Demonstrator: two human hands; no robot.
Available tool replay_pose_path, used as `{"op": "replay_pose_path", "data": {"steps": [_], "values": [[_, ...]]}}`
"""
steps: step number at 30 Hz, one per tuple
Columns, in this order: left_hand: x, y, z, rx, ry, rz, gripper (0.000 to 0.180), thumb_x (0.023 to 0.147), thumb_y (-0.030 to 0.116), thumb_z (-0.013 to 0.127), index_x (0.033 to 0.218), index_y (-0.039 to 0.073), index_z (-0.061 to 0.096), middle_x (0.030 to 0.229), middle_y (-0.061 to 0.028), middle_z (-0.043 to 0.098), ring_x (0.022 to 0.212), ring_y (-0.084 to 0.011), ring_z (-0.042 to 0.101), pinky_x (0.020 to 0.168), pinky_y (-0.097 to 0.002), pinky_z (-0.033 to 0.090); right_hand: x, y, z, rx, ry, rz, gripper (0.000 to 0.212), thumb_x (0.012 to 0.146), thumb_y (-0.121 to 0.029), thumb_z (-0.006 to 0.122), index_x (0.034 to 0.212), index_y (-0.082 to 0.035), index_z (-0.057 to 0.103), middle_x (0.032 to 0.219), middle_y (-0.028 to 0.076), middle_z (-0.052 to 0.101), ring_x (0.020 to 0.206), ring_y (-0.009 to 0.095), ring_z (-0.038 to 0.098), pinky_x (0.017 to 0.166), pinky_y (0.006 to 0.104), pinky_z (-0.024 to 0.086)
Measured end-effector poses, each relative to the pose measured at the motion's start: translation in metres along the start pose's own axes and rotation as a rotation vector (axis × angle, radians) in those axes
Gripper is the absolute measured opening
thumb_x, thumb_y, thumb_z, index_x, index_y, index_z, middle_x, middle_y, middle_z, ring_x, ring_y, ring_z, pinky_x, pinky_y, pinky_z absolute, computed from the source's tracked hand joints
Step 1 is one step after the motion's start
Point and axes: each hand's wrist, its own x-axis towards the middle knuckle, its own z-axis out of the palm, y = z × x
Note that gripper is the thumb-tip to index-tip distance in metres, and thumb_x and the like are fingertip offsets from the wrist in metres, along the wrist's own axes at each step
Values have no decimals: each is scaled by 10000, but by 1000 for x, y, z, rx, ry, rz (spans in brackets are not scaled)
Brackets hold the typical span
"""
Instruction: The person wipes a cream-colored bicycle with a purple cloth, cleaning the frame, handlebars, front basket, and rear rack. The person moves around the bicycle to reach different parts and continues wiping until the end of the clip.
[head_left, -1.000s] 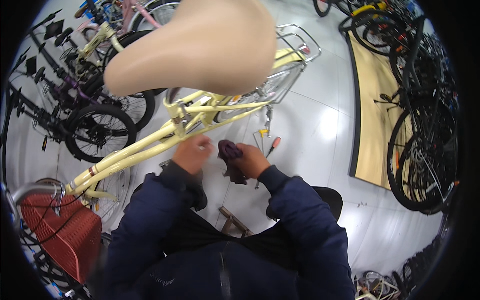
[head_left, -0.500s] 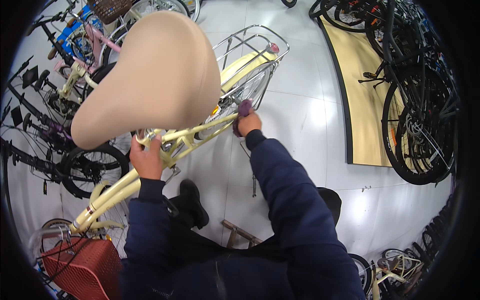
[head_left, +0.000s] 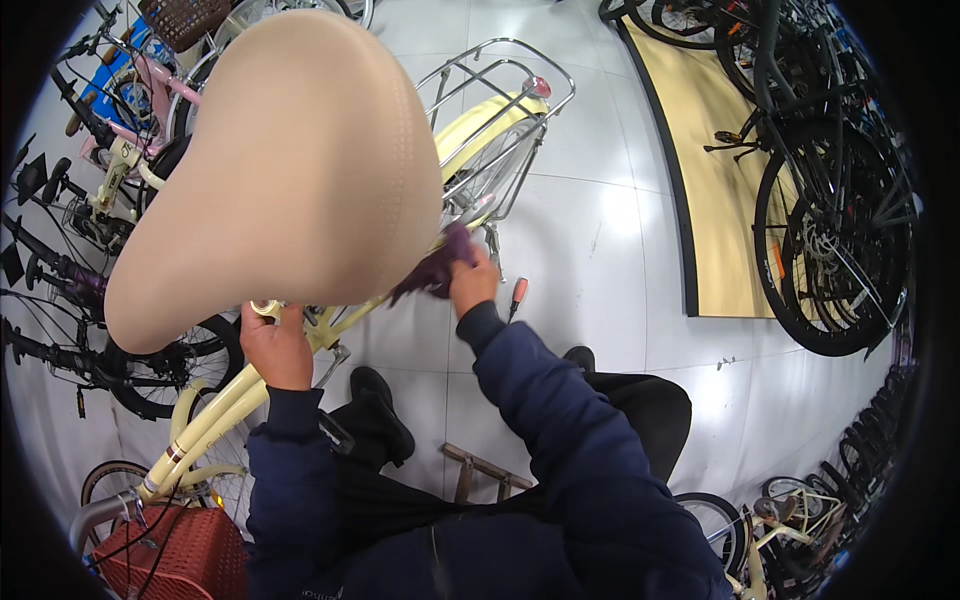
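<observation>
A pale yellow bicycle stands across in front of me, its large beige saddle hiding much of the frame's middle. Just below the saddle, my left hand is closed round the frame at the seat tube. My right hand grips a dark purple cloth against the thin frame tube by the rear wheel. Behind the saddle are the chrome rear rack and the yellow rear mudguard. The front end carries a red basket.
Several bicycles crowd the left side and the right side, the latter beside a wooden board. A screwdriver with an orange handle is on the floor near my right hand. A low wooden stool is between my legs.
My right hand has slid the cloth left and nearer along the frame tube, away from the rear wheel. The saddle looms larger in view. The screwdriver handle has come into sight.
</observation>
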Motion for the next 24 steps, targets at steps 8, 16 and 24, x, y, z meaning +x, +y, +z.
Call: {"op": "replay_pose_path", "data": {"steps": [8,16,24], "values": [[-1,3,2,81,44,-26,223,890,158,729,1015,-8,645,877,-49,715,788,-113,641,734,-285,509,96,-17,-10,-976,-72,-365,289,938,-224,571,1085,19,626,1024,264,646,1014,449,612,904,492,481],[0,-4,0,70,26,43,195,889,135,725,989,-11,644,862,-51,721,764,-107,642,706,-279,511,91,0,-40,-870,-175,-620,133,908,-134,606,812,-66,668,917,177,682,957,417,645,815,493,511],[7,-24,1,-227,-120,-66,176,891,64,711,1029,-14,634,945,-32,705,860,-92,627,790,-279,502,157,-104,-138,-1430,-343,-987,178,891,-148,559,954,-72,707,812,160,692,769,365,668,701,446,528]]}}
